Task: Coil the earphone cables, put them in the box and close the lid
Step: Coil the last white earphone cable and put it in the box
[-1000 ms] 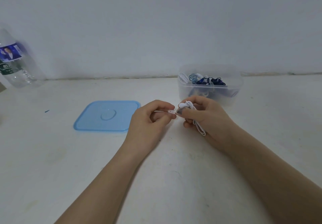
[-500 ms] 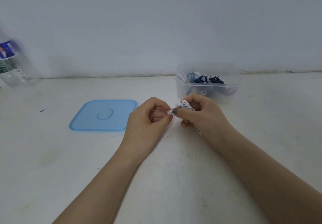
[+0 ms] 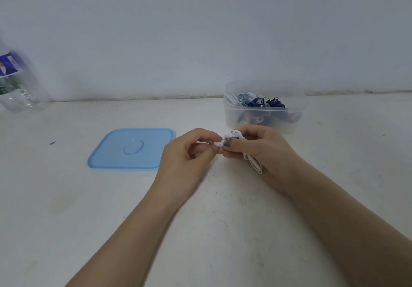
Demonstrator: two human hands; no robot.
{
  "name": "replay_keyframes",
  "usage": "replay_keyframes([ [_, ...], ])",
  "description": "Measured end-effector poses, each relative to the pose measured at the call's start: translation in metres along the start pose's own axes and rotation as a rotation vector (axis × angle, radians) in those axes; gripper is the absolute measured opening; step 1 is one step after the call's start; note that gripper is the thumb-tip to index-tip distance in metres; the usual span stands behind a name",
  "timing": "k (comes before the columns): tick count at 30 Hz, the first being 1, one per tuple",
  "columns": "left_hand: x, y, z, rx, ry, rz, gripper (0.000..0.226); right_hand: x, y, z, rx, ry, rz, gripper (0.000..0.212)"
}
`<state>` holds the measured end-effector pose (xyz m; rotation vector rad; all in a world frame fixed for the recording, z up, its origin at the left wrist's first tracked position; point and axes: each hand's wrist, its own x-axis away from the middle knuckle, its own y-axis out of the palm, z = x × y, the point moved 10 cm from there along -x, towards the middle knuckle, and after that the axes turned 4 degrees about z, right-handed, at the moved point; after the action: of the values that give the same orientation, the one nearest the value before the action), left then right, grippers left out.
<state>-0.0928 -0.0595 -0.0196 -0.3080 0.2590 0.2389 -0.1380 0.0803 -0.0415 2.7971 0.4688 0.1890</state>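
I see my right hand (image 3: 263,150) with its fingers curled round the coiled white earphone cable (image 3: 236,137) above the worktop (image 3: 223,219), my left hand (image 3: 185,155) pinching its loose end, just before the open clear box (image 3: 264,117) of cables, the blue lid (image 3: 131,148) lying left.

The box (image 3: 264,117) stands on the bench (image 3: 66,208) at the back right, near the wall (image 3: 200,30), with cables (image 3: 256,103) inside. The lid (image 3: 131,148) lies flat to its left. A bottle (image 3: 15,81) stands far left, by the wall.
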Motion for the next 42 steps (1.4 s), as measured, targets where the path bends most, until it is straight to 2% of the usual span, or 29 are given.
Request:
replay_keyframes([
  [7, 0.0, 0.001, 0.001, 0.015, 0.019, -0.014, 0.022, 0.0, -0.003, -0.001, 0.099, 0.003, 0.019, 0.01],
  [12, -0.001, 0.001, 0.002, 0.012, 0.044, -0.017, 0.021, 0.001, -0.002, -0.002, 0.112, 0.011, 0.003, 0.003],
  [16, 0.0, 0.001, 0.004, 0.027, 0.045, -0.026, 0.021, 0.0, -0.001, -0.001, 0.188, 0.037, -0.027, 0.01],
  [26, 0.001, 0.007, 0.003, 0.115, -0.009, -0.169, 0.024, 0.005, 0.0, 0.006, 0.172, 0.163, -0.121, 0.012],
  [34, 0.005, 0.012, 0.005, 0.121, -0.067, -0.281, 0.014, 0.01, 0.008, 0.008, 0.222, 0.187, -0.21, 0.01],
  [42, 0.003, 0.007, 0.002, 0.134, -0.039, -0.205, 0.014, 0.008, 0.005, 0.006, 0.156, 0.176, -0.157, 0.011],
])
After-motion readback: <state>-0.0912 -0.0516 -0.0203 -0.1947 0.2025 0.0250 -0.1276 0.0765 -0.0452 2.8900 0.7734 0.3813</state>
